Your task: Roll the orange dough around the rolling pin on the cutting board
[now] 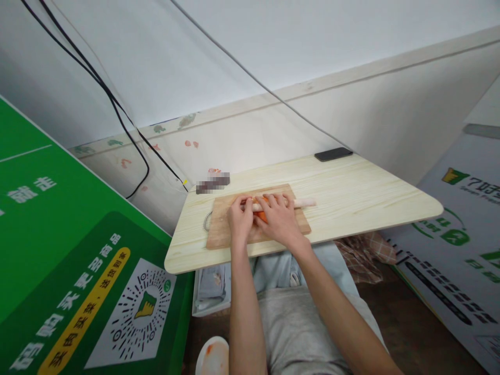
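As my left hand [239, 216] curls at the pale rod [307, 202], grip unclear, my right hand [280, 216] spreads over its three-o'clock side, presumably steadying it against orange material [261, 215] on the board [219, 230].

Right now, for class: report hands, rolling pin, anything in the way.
Left hand, right hand on rolling pin. Orange piece underneath, on board. Phone apart, far edge of table.

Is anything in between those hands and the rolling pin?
Nothing that I can see: the right hand lies over the rolling pin, and the left hand is at its left end. The orange piece shows beneath the pin, on the board.
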### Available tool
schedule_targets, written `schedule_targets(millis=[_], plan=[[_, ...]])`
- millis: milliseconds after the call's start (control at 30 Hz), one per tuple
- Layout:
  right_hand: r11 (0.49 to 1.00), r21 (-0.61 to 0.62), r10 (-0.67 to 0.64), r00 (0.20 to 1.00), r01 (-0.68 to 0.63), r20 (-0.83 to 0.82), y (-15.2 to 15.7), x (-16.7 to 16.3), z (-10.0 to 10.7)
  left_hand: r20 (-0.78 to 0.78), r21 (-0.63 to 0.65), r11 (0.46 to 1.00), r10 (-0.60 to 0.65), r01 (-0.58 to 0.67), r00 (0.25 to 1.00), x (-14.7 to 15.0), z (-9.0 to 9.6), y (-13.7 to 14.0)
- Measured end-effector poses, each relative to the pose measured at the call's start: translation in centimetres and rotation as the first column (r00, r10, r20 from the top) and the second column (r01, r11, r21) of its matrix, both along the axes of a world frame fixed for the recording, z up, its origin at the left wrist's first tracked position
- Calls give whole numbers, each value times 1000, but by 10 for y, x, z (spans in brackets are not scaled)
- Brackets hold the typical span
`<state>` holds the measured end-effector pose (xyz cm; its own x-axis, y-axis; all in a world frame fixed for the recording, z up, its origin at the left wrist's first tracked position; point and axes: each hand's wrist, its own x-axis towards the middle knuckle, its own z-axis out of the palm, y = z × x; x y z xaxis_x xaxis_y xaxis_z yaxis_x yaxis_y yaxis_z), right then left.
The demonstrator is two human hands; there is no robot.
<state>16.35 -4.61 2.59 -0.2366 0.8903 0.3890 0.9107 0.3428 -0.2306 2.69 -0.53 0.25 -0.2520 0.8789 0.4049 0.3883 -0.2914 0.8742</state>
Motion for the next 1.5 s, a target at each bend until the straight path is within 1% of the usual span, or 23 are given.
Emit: schedule_targets(millis=[133, 300, 400, 567, 700, 867, 1000, 1100, 1200, 1367, 1500], plan=[[999, -29, 26, 1000, -26, 6, -7, 3, 3, 3, -2, 1000, -2, 2, 1000, 1, 2, -1], [990, -81, 116, 993, -116, -4, -23, 12, 11, 12, -8, 1000, -1, 1, 1000, 1, 4, -3], [986, -85, 140, 990, -141, -15, -21, 12, 11, 13, -10, 1000, 2, -2, 1000, 1, 4, -4], [999, 4, 47, 999, -47, -7, -4, 4, 0, -7, 2, 1000, 4, -4, 1000, 2, 4, -3], [999, 27, 37, 999, -37, -11, 0, 2, -3, -11, 1, 1000, 8, -8, 1000, 1, 4, -2], [998, -32, 60, 998, -60, -3, -9, 5, 5, -8, -5, 1000, 9, -9, 1000, 1, 2, -1], [989, -81, 125, 992, -124, 0, -19, 11, 10, 13, -1, 1000, -2, 2, 1000, 0, 1, -1], [984, -93, 156, 988, -155, 0, -21, 13, 11, 16, 1, 1000, -10, 10, 1000, 0, 0, -1], [987, -62, 145, 989, -145, -3, -14, 11, 8, 9, -4, 1000, -6, 6, 1000, 0, 2, -1], [998, 29, 58, 998, -58, -9, 0, 4, 1, 1, 2, 1000, 6, -6, 1000, 2, 5, -2], [997, 39, 68, 998, -67, -18, 1, 3, 0, -4, 0, 1000, 6, -6, 1000, 1, 4, -1]])
